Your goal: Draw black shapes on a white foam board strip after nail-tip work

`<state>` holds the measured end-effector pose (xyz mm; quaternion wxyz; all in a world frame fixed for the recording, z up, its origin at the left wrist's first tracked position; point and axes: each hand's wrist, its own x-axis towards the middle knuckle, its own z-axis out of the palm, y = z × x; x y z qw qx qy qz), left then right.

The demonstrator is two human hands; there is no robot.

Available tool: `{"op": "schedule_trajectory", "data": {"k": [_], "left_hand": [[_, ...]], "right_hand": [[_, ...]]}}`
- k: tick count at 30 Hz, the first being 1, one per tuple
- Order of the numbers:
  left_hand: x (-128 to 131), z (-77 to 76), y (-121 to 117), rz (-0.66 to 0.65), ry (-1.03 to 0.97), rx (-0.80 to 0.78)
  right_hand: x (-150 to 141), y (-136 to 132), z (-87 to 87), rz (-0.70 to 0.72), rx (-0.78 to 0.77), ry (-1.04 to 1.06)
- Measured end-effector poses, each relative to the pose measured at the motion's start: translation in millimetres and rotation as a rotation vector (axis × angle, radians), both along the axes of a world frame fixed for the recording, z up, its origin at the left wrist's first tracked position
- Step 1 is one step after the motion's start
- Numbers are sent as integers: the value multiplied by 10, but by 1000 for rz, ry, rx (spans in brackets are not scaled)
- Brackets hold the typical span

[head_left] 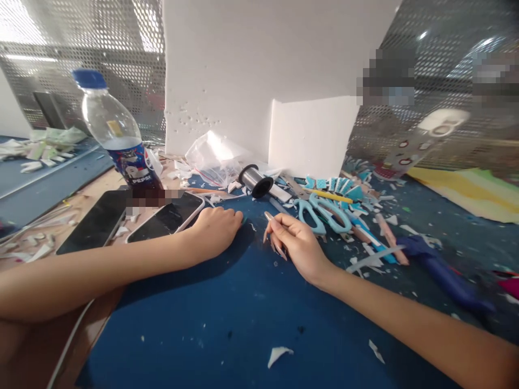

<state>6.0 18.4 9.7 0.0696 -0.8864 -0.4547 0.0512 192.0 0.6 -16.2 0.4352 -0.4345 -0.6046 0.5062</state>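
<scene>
My left hand (218, 231) rests on the blue mat (227, 319), back up, its fingers curled under. A small teal spot shows at its fingertips; whatever lies inside is hidden. Just right of it is my right hand (299, 242), turned partly palm up, with long-nailed fingers loosely bent and apart. I see nothing held in it. Beyond the gap between the hands lies a spool of grey thread or wire (255, 181) with black ends. Light-blue-handled scissors (330, 213) lie close to my right hand. A phone in a light case (166, 219) is beside my left wrist.
A Pepsi bottle (127, 146) and a dark phone (95, 221) are at the left. White boards (312, 138) stand behind. Foam scraps, a yellow pencil (332, 195), a clear plastic bag (214, 156) and a blue-handled tool (446, 275) clutter the far and right sides.
</scene>
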Motion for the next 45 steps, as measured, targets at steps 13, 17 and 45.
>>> {"op": "schedule_trajectory", "data": {"k": [13, 17, 45], "left_hand": [[-13, 8, 34, -41, -171, 7], [10, 5, 32, 16, -236, 18], [98, -92, -156, 191, -1184, -638]], "right_hand": [[-13, -37, 41, -22, 72, -7], [-15, -54, 66, -25, 56, 8], [40, -166, 97, -2, 84, 8]]}}
